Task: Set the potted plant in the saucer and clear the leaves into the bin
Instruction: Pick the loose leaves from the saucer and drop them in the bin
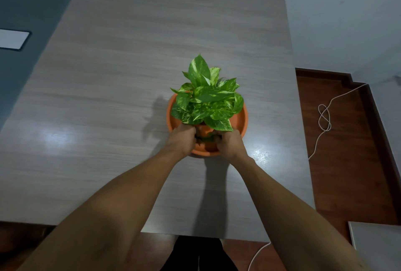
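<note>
- Left hand (181,140) and right hand (229,143) both clasp the small terracotta pot (205,132) of the pothos plant (206,101), one on each side.
- Pot sits between my hands, inside the orange saucer (240,119) on the tabletop (130,75); whether it is fully seated, I cannot tell.
- Step in hand: seating the pot.
- Next, I judge: let go, then find loose leaves and bin; neither is visible.

One view only — a wide-angle camera worn on the head, looking forward and steeply down over a grey wooden table (130,75). The table's near edge lies at 6 o'clock, its far edge at 12 — both forearms reach in from below, close to the lens.
</note>
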Tool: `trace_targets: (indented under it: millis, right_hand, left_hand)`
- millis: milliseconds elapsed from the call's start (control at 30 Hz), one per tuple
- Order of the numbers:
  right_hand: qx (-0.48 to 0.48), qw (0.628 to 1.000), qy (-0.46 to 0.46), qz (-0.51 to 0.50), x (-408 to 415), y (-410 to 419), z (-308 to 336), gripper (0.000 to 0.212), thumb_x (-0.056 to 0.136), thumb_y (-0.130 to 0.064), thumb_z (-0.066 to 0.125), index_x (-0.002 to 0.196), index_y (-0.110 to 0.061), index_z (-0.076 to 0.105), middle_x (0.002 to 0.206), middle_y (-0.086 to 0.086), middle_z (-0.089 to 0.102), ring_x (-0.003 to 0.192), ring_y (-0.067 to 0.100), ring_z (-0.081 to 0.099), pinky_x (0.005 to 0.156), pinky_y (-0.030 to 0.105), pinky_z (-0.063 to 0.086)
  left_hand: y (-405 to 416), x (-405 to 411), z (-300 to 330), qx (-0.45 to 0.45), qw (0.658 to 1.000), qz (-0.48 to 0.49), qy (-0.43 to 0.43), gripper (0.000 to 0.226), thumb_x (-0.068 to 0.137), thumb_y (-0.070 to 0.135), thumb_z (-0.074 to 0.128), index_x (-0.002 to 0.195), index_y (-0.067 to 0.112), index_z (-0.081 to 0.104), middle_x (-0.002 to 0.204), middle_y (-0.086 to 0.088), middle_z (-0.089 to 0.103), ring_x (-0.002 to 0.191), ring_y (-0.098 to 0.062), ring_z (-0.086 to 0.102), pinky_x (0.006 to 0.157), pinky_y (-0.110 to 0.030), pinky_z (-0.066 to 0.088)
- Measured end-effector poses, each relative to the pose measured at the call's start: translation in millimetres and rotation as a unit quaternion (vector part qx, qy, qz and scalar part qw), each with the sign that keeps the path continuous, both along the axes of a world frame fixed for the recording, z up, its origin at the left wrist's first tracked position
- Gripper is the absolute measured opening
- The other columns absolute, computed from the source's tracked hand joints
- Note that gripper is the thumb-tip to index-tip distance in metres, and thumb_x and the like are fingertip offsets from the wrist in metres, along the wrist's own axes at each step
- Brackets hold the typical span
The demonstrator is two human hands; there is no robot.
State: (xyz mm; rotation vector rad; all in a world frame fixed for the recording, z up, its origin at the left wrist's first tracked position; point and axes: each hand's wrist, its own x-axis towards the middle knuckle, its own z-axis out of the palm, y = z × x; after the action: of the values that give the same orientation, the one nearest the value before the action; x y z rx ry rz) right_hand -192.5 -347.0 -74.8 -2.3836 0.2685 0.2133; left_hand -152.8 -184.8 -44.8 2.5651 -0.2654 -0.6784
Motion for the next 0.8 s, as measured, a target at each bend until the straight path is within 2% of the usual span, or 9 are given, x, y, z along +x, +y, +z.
trace_targets:
  millis: [133, 233, 300, 400, 467, 533, 667, 733, 800]
  right_hand:
    - [0.020, 1.000, 0.018, 0.014, 2, 1, 2, 0.031, 0.086, 0.004, 0.056, 0.112, -0.006, 0.069, 0.105, 0.012, 0.071, 0.090, 0.028, 0.066, 0.072, 0.028, 0.049]
    - [-0.001, 0.998, 0.054, 0.037, 4, 5, 3, 0.048, 0.080, -0.012, 0.070, 0.125, -0.021, 0.059, 0.110, 0.006, 0.067, 0.094, 0.024, 0.063, 0.077, 0.034, 0.054]
    - [0.016, 0.998, 0.056, 0.036, 5, 9, 1, 0.055, 0.078, -0.017, 0.075, 0.128, -0.029, 0.056, 0.113, 0.000, 0.066, 0.095, 0.016, 0.060, 0.080, 0.030, 0.053]
    - [0.027, 0.999, 0.030, 0.008, 6, 12, -3, 0.045, 0.088, -0.008, 0.064, 0.130, -0.024, 0.059, 0.118, 0.005, 0.068, 0.104, 0.024, 0.064, 0.082, 0.027, 0.050]
    - [0.001, 1.000, 0.003, 0.009, 5, 11, -4, 0.039, 0.093, -0.003, 0.055, 0.129, -0.016, 0.062, 0.121, 0.011, 0.069, 0.105, 0.029, 0.063, 0.073, 0.011, 0.036]
    - [-0.016, 1.000, 0.008, 0.014, 4, 9, -9, 0.039, 0.094, 0.000, 0.051, 0.129, -0.012, 0.063, 0.120, 0.014, 0.069, 0.102, 0.028, 0.064, 0.067, 0.003, 0.030]
    - [-0.031, 0.999, 0.028, 0.016, 7, 8, -18, 0.041, 0.093, -0.002, 0.050, 0.128, -0.019, 0.063, 0.114, 0.011, 0.070, 0.098, 0.027, 0.065, 0.067, 0.014, 0.035]
    - [-0.028, 0.999, 0.033, 0.024, 6, 7, -19, 0.039, 0.092, 0.000, 0.050, 0.123, -0.018, 0.066, 0.111, 0.009, 0.071, 0.090, 0.019, 0.064, 0.064, 0.013, 0.033]
    - [-0.023, 0.999, 0.031, 0.034, 6, 6, -18, 0.039, 0.090, 0.001, 0.050, 0.121, -0.015, 0.067, 0.111, 0.011, 0.071, 0.088, 0.017, 0.062, 0.067, 0.018, 0.039]
  left_hand:
    - [2, 0, -3, -0.017, 1.000, 0.018, 0.005, 0.019, 0.090, 0.000, 0.056, 0.103, 0.000, 0.069, 0.096, -0.008, 0.063, 0.088, -0.021, 0.061, 0.071, -0.026, 0.041]
    - [2, 3, -7, -0.024, 0.999, 0.033, 0.010, 0.018, 0.089, 0.003, 0.058, 0.102, 0.006, 0.070, 0.107, -0.014, 0.071, 0.097, -0.031, 0.067, 0.077, -0.032, 0.052]
    - [1, 4, -7, -0.013, 0.999, 0.031, 0.011, 0.019, 0.090, 0.005, 0.059, 0.105, 0.007, 0.069, 0.111, -0.016, 0.070, 0.101, -0.033, 0.066, 0.077, -0.032, 0.050]
    - [0, 6, -7, -0.002, 1.000, 0.019, 0.003, 0.025, 0.087, 0.009, 0.062, 0.112, 0.007, 0.066, 0.116, -0.019, 0.067, 0.105, -0.038, 0.063, 0.080, -0.037, 0.052]
    - [0, 7, -8, 0.011, 1.000, 0.006, -0.005, 0.032, 0.085, 0.011, 0.064, 0.117, 0.009, 0.063, 0.119, -0.021, 0.064, 0.106, -0.041, 0.062, 0.085, -0.043, 0.055]
    - [1, 7, -9, 0.021, 1.000, 0.000, -0.008, 0.032, 0.086, 0.012, 0.063, 0.118, 0.009, 0.062, 0.120, -0.020, 0.063, 0.106, -0.041, 0.062, 0.085, -0.044, 0.055]
    - [0, 8, -11, 0.046, 0.998, -0.029, -0.009, 0.019, 0.091, 0.017, 0.061, 0.103, 0.005, 0.068, 0.115, -0.020, 0.064, 0.100, -0.039, 0.064, 0.079, -0.038, 0.052]
    - [0, 7, -14, 0.037, 0.999, -0.027, -0.014, 0.017, 0.091, 0.017, 0.061, 0.098, 0.004, 0.071, 0.111, -0.018, 0.066, 0.097, -0.037, 0.065, 0.076, -0.037, 0.052]
    - [0, 6, -16, 0.028, 0.999, -0.020, -0.023, 0.017, 0.090, 0.017, 0.060, 0.095, 0.008, 0.074, 0.107, -0.016, 0.069, 0.094, -0.036, 0.066, 0.075, -0.037, 0.054]
